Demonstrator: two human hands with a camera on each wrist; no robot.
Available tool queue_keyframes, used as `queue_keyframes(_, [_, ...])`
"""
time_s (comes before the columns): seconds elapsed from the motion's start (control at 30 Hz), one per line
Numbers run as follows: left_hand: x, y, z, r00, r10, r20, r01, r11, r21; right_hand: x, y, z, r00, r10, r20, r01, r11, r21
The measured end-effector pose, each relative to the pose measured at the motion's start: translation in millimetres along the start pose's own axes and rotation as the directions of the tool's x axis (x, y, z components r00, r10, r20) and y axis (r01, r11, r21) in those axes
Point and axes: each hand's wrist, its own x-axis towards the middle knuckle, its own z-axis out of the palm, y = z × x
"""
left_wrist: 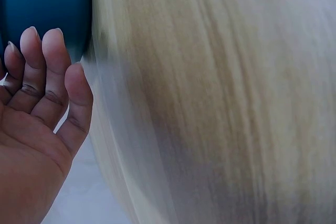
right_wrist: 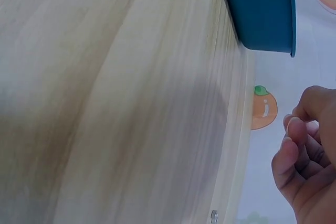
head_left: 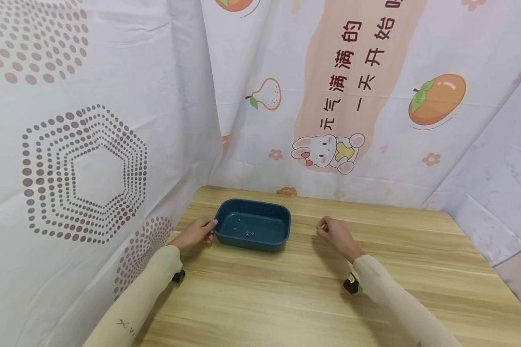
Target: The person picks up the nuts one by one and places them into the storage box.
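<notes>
A dark blue rectangular plastic bin (head_left: 252,244) stands on the wooden table, with several small metal pieces (head_left: 248,233) that look like nuts on its floor. My left hand (head_left: 198,231) pinches the bin's left rim, its lower fingers loosely bent outside the wall; the left wrist view hides the thumb. To the right of the bin, apart from it, my right hand (head_left: 336,235) hovers over the table with curled fingers (right_wrist: 286,156). Nothing shows between them. On the tabletop below this hand lies a small shiny metal piece (right_wrist: 214,216), seen in the right wrist view.
The wooden tabletop (head_left: 282,299) reaches back to a printed white curtain (head_left: 243,164) with fruit and a rabbit. Another white curtain (head_left: 104,173) with dotted patterns hangs close along the left side. Light marble-patterned sheeting (head_left: 499,217) stands at the right.
</notes>
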Motion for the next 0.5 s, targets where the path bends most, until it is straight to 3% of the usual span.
queue_keyframes(0.5, [-0.6, 0.4, 0.3, 1.000, 0.016, -0.003, -0.016, 1.000, 0.001, 7.9, -14, 5, 1.000, -0.016, 0.017, 0.015, 1.000, 0.014])
